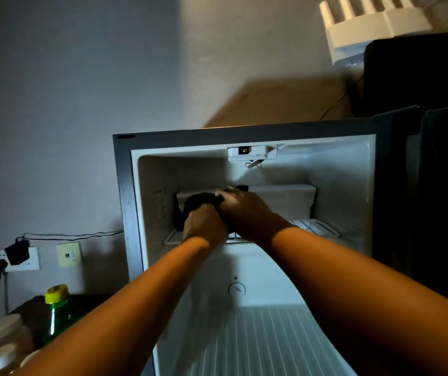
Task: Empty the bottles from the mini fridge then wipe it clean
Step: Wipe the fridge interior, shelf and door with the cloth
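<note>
The mini fridge [125, 202] stands open, its white inside bare of bottles. Both my hands reach into the upper compartment above the wire shelf [315, 226]. A dark cloth [198, 202] is bunched against the small freezer box [285, 194] at the back. My left hand [203, 226] grips the cloth from below. My right hand [244, 207] lies over it with fingers curled onto the cloth. Several bottles stand outside on a dark table at the lower left: a green one with a yellow cap [57, 310] and pale ones with white caps [5, 337].
The fridge door [434, 202] hangs open on the right. A thermostat dial [237, 290] sits on the back wall over a ribbed lower shelf [258, 346]. Wall sockets with plugs and cables [13, 257] are at the left. A black appliance [418, 74] sits on top of the fridge.
</note>
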`<state>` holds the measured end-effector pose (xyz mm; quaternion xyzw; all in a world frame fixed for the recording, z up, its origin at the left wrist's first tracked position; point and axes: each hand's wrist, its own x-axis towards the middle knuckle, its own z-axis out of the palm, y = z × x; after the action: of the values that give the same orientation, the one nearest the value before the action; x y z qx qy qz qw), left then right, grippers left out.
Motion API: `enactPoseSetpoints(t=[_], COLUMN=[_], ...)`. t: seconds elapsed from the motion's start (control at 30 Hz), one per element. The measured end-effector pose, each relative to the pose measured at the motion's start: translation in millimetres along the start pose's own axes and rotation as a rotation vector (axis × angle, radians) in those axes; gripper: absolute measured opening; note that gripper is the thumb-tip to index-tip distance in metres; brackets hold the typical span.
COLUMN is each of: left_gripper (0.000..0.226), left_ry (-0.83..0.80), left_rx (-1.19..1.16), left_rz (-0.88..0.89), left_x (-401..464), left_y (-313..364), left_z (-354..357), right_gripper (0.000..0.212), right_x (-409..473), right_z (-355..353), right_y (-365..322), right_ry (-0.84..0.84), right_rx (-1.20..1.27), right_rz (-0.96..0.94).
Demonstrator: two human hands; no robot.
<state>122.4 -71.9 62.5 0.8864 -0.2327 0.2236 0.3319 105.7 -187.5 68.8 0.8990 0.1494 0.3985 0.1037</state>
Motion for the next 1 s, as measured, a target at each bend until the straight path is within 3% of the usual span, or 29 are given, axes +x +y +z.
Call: enactPoseSetpoints(t=[0.2, 0.37, 0.5, 0.67, 0.77, 0.93, 1.0], left_gripper=[0.032, 0.035, 0.032, 0.026, 0.024, 0.022, 0.021], left_ry=[-0.162, -0.220, -0.320, -0.318, -0.215, -0.022, -0.018], left_rx=[0.077, -0.197, -0.194, -0.213, -0.230, -0.360, -0.393], left_rz=[0.027, 0.151, 0.151, 0.255, 0.328, 0.407, 0.338], left_x=[6, 8, 6, 3, -4, -16, -18], left_y=[24, 47, 67, 80, 79, 82, 79], left_z=[7, 25, 35, 42, 36, 24, 28], right_gripper=[0.033, 0.028, 0.026, 0.023, 0.029, 0.036, 0.034], right_x=[-13, -33, -37, -44, -47, -51, -59], right_z=[-18, -43, -54, -59, -67, -100, -114], right_y=[18, 35, 44, 46, 41, 19, 9], right_ry=[-0.033, -0.166, -0.299, -0.378, -0.318, -0.173, -0.140], right_rx=[-0.093, -0.240, -0.322, -0.351, -0.217, 0.245, 0.346], right_rz=[0.090, 0.168, 0.300, 0.418, 0.623, 0.932, 1.021])
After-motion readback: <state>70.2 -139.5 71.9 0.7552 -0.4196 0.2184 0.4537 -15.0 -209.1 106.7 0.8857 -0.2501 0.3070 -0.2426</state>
